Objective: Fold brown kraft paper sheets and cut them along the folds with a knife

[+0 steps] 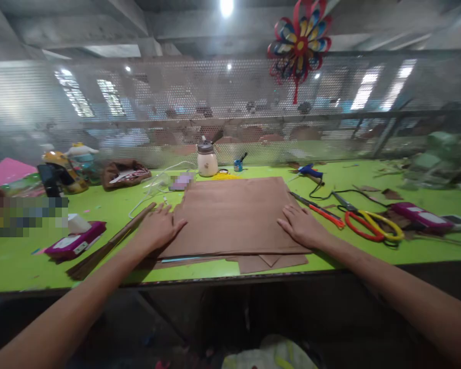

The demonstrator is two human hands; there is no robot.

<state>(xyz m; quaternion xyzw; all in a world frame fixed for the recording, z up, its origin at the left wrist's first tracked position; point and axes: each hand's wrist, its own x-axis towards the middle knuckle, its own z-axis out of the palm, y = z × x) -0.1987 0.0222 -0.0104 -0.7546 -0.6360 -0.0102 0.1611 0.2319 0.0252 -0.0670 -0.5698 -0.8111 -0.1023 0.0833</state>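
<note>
A stack of flat brown sheets (234, 220), paper or thin cloth, lies at the front of the green table. My left hand (161, 226) rests on its left edge, fingers spread and thumb on the top sheet. On the opposite edge, my right hand (303, 228) lies palm down with its fingers apart. Neither hand grips anything. Smaller brown pieces (272, 263) stick out under the stack's front. A long folded brown strip (111, 243) slants beside my left hand. Past my right hand are a red-handled tool (326, 215) and scissors (355, 212) with orange and yellow handles.
Purple boxes (79, 241) sit left and right. At the back stand a cream jug (207, 163), a small blue bottle (237, 165) and a blue glue gun (309, 170) with a black cable. A perforated screen (157, 97) rises behind the green table (372, 256).
</note>
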